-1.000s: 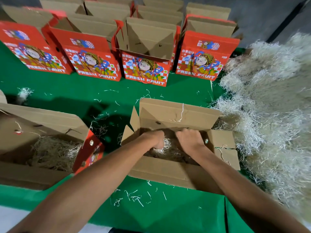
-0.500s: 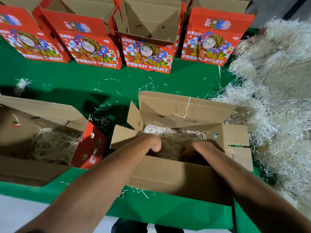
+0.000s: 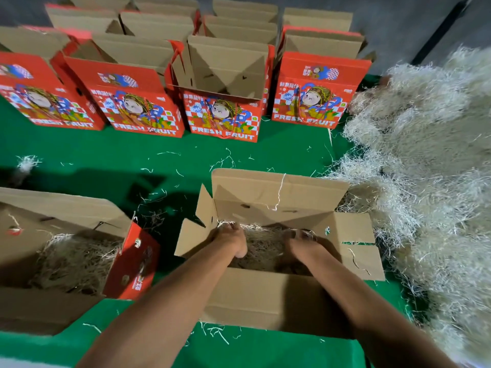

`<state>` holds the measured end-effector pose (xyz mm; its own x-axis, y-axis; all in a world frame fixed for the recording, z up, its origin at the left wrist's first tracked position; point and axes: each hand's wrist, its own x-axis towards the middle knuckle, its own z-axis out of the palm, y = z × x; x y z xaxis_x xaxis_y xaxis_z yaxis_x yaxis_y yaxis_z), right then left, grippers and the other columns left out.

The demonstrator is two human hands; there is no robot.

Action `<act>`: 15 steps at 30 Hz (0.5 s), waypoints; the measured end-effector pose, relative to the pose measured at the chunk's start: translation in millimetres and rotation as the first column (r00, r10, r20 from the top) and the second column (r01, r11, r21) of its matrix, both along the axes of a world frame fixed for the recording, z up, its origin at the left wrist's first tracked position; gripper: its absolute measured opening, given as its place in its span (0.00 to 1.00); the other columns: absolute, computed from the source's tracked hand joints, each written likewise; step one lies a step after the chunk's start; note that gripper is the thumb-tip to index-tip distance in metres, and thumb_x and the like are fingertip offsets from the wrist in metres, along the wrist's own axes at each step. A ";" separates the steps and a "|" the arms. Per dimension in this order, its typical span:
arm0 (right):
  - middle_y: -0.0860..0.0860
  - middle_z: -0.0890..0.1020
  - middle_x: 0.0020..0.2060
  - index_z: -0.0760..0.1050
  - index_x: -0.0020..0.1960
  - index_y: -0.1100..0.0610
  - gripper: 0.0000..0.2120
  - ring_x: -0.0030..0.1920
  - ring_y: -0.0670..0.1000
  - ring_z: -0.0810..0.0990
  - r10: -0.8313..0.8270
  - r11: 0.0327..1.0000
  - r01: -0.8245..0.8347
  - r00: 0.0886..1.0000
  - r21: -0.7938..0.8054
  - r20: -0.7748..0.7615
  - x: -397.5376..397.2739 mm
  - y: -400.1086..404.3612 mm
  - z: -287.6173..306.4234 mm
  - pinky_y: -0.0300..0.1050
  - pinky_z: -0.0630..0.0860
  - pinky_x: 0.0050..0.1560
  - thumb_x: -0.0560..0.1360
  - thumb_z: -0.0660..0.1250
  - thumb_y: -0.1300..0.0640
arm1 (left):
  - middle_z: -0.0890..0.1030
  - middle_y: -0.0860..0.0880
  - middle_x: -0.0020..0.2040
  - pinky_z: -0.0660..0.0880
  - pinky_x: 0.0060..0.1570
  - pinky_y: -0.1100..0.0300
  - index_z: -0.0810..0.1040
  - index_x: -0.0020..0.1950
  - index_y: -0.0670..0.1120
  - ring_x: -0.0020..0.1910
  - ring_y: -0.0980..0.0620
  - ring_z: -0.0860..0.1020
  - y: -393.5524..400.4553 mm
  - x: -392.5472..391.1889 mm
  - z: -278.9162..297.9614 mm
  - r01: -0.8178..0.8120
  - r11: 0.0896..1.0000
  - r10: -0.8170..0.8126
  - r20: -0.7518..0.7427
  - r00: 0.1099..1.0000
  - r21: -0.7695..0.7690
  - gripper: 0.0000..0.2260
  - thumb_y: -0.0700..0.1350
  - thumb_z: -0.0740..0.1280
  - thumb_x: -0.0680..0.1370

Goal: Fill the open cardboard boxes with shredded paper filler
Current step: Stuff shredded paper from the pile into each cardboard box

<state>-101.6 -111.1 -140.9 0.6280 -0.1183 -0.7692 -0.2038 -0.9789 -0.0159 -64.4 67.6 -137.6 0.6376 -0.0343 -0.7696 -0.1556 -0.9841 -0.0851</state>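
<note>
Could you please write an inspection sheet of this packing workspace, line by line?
Surface: green cloth covers the table.
Job's things: open box in front, partly filled; filled box at left; shredded paper pile at right; printed red boxes stand open behind.
Clutter: loose paper strands on the cloth.
Grippers: left hand and right hand are inside the front box, on the filler; grip unclear.
Cables: nothing seen.
Surroundings: grey floor beyond.

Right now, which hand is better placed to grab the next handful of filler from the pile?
Right hand, probably. The loose filler pile lies on the right of the open box, past its right flap. The left hand sits at the box's far side from the pile and would have to cross over the right arm.
</note>
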 end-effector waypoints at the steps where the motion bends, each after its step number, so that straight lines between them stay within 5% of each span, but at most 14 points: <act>1: 0.62 0.48 0.80 0.46 0.81 0.58 0.29 0.78 0.62 0.55 -0.034 0.999 0.034 0.999 0.017 -0.028 3.3 0.6 -2.0 0.55 0.55 0.78 0.85 0.53 0.52 | 0.50 0.33 0.79 0.57 0.74 0.40 0.39 0.80 0.39 0.77 0.34 0.54 0.9 1.4 0.0 0.001 1.000 0.000 -0.027 1.000 0.010 0.36 0.38 0.59 0.79; 4: 0.63 0.53 0.79 0.53 0.81 0.57 0.39 0.77 0.64 0.59 -0.020 0.998 0.025 0.994 0.055 -0.104 6.0 0.6 9.8 0.57 0.60 0.75 0.78 0.65 0.41 | 0.56 0.35 0.79 0.61 0.74 0.45 0.47 0.81 0.40 0.77 0.37 0.59 -0.3 4.8 7.8 0.021 1.000 -0.021 -0.020 1.000 0.003 0.33 0.39 0.59 0.79; 7: 0.61 0.77 0.64 0.74 0.63 0.59 0.14 0.63 0.61 0.78 0.048 0.998 -0.057 0.980 0.040 0.193 -0.4 -0.7 24.3 0.52 0.73 0.62 0.78 0.64 0.57 | 0.75 0.40 0.68 0.74 0.62 0.49 0.73 0.69 0.41 0.64 0.42 0.75 -5.7 1.8 18.3 0.134 0.991 -0.133 0.065 0.989 -0.007 0.19 0.41 0.62 0.78; 9: 0.59 0.81 0.58 0.77 0.59 0.59 0.13 0.58 0.60 0.81 0.198 0.979 -0.167 0.913 -0.114 0.357 -0.1 3.5 28.7 0.52 0.76 0.58 0.77 0.60 0.64 | 0.79 0.42 0.62 0.76 0.54 0.52 0.78 0.63 0.41 0.58 0.43 0.78 -10.2 -1.0 28.5 0.199 0.980 -0.199 0.076 0.977 0.007 0.14 0.41 0.62 0.79; 12: 0.59 0.80 0.61 0.76 0.62 0.62 0.13 0.53 0.56 0.78 0.194 0.979 -0.184 0.974 -0.092 0.117 -0.4 -0.8 19.0 0.47 0.73 0.55 0.79 0.61 0.66 | 0.70 0.38 0.72 0.73 0.60 0.51 0.69 0.73 0.38 0.66 0.40 0.73 -10.3 3.0 24.6 0.295 0.954 -0.287 -0.117 0.951 0.052 0.21 0.43 0.57 0.82; 15: 0.60 0.74 0.70 0.72 0.70 0.62 0.17 0.66 0.57 0.74 0.173 0.980 -0.186 0.971 -0.067 -0.163 -2.6 -6.2 2.5 0.45 0.69 0.62 0.84 0.56 0.58 | 0.65 0.39 0.76 0.69 0.67 0.49 0.64 0.77 0.38 0.71 0.39 0.69 -3.3 4.9 8.8 0.331 0.938 -0.295 -0.266 0.918 0.100 0.24 0.45 0.57 0.82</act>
